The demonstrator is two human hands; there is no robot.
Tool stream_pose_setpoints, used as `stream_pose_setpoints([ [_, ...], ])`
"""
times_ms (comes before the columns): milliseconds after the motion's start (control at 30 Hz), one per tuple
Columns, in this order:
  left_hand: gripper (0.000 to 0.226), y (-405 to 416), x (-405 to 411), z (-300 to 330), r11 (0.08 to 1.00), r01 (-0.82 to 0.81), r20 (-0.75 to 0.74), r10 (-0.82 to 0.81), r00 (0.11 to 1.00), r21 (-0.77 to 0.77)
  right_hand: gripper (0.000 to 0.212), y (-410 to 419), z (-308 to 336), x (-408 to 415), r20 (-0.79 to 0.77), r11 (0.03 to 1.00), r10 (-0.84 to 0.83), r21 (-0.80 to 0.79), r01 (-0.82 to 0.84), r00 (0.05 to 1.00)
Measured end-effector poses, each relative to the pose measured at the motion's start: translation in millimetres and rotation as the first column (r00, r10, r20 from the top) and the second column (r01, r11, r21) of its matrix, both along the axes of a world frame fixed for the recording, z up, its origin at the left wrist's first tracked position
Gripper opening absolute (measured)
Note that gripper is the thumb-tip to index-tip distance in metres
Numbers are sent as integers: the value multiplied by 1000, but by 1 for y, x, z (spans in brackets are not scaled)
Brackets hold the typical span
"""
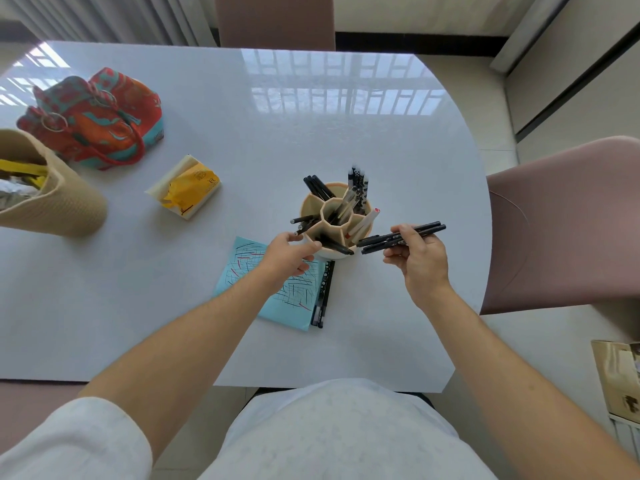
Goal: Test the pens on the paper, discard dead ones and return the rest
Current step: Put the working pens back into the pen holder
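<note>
A beige pen holder (313,202) with honeycomb compartments stands mid-table, filled with several black, patterned and white pens. My right hand (419,258) grips a bundle of black pens (429,230) held level just right of the holder. My left hand (289,254) reaches to the holder's left side, fingertips touching the end of a pen that sticks out there. A light blue paper (242,271) covered in scribbled black and red lines lies under my left hand. Two black pens (323,296) lie along the paper's right edge.
A colourful red and teal bag (100,116) and a beige ribbed basket (65,202) sit at the left. A yellow tissue pack (188,188) lies between them and the holder. Pink chairs stand at the right (568,216) and the far side (277,19). A paper bag (620,375) stands on the floor.
</note>
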State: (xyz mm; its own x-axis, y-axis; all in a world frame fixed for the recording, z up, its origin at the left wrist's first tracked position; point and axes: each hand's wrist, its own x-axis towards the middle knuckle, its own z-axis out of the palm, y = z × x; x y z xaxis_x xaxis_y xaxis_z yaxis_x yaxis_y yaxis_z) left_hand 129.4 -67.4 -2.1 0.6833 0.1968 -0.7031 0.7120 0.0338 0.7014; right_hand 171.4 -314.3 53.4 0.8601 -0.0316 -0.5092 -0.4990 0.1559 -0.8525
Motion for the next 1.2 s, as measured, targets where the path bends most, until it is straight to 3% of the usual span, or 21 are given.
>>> stream_pose_setpoints([
  [133, 61, -2, 0, 0, 1000, -17, -1, 17, 1000, -11, 8, 1, 8, -1, 33, 999, -34, 28, 33, 999],
  [267, 67, -4, -2, -2, 999, -30, 11, 30, 999, -25, 8, 27, 20, 2, 110, 991, 130, -6, -130, 985],
  [467, 67, -2, -2, -6, 998, -35, 16, 36, 999, -48, 6, 51, 17, 7, 151, 825, 473, -421, -376, 868],
  [567, 62, 3, -1, -7, 998, -33, 24, 35, 999, -56, 12, 35, 13, 1, 225, 842, 410, -465, -273, 884],
  [667, 59, 6, 0, -8, 997, -43, 25, 44, 999, -62, 19, 12, -6, -10, 157, 868, 155, -492, -59, 975],
  [733, 57, 8, 1, -8, 996, -54, 26, 56, 998, -65, 17, 10, -28, -22, -3, 798, 224, -574, -185, 975],
  [800, 56, 7, 2, -8, 997, -51, 25, 53, 998, -54, 11, 22, -48, -39, -166, 653, 450, -608, -451, 877],
  [867, 56, 7, 3, -7, 998, -45, 19, 46, 999, -36, 10, 45, -59, -50, -233, 525, 577, -629, -574, 783],
  [1067, 63, 4, 4, -3, 1000, -6, -9, 6, 1000, 13, 37, 84, -70, -52, -294, 238, 707, -757, -608, 643],
  [1200, 65, 1, 2, -1, 1000, -8, -20, 8, 1000, 12, 18, 83, -66, -45, -394, 122, 682, -769, -627, 616],
])
